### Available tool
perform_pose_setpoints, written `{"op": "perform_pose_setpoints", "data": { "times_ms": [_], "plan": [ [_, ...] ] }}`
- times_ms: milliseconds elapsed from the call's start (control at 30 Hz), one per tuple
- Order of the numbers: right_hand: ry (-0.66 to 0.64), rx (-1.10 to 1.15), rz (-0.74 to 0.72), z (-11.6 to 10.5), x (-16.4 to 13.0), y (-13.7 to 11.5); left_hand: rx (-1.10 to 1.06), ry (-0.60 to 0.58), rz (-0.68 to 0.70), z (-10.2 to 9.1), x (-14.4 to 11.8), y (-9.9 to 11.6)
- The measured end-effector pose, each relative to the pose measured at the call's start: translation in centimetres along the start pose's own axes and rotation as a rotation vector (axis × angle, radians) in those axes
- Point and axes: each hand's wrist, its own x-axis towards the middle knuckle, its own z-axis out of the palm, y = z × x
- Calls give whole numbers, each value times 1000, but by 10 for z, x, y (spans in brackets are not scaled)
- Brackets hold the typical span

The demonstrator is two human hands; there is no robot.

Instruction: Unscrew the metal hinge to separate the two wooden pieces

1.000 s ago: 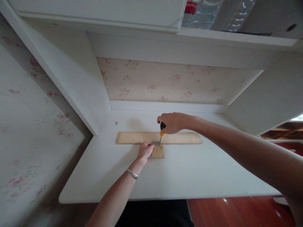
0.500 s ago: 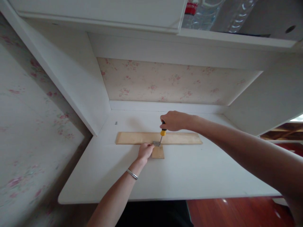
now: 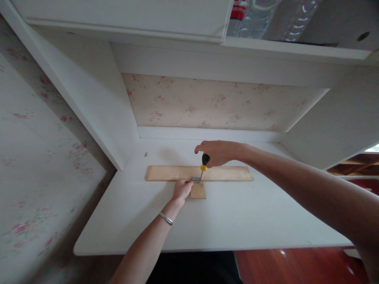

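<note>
- Small dark screw (image 3: 145,154) lies on the white bench (image 3: 237,221), far left, well apart from my hands.
- Long wood strip (image 3: 166,173) lies flat across the bench, left to right.
- My left hand (image 3: 181,189), bracelet (image 3: 166,218) on the wrist, fingertips pinched on the metal hinge (image 3: 196,180), just left of it.
- Hinge sits where the long strip meets the small wood block (image 3: 198,191); block touches the strip's near edge.
- Screwdriver (image 3: 203,167), black and yellow handle, near upright, tip down on the hinge.
- My right hand (image 3: 217,153) closed around the screwdriver handle, above and right of the hinge.
- Bottles (image 3: 251,15) on the top shelf.
</note>
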Motion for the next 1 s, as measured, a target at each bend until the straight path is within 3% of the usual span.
{"op": "perform_pose_setpoints", "data": {
  "times_ms": [133,333,433,500,633,667,800,933,1000],
  "plan": [
    [-5,-60,214,1,2,-3,35,-3,0,0,-1,2],
    [18,-5,-28,2,1,1,30,-1,-2,-1,-1,2],
    [2,-34,168,1,0,0,29,2,-1,-1,-2,2],
    [-23,-66,217,0,-1,-1,28,0,1,-1,-1,1],
    [-12,3,-27,1,-2,2,28,-1,0,-1,-1,1],
    [3,20,-28,2,-2,2,26,0,1,-1,-1,1],
    [6,-49,191,4,0,3,15,0,7,0,-1,1],
    [-8,-7,-32,6,0,5,17,-3,4,0,-1,1],
    [-4,32,-62,6,-1,5,20,-6,2,0,0,0]
  ]
}}
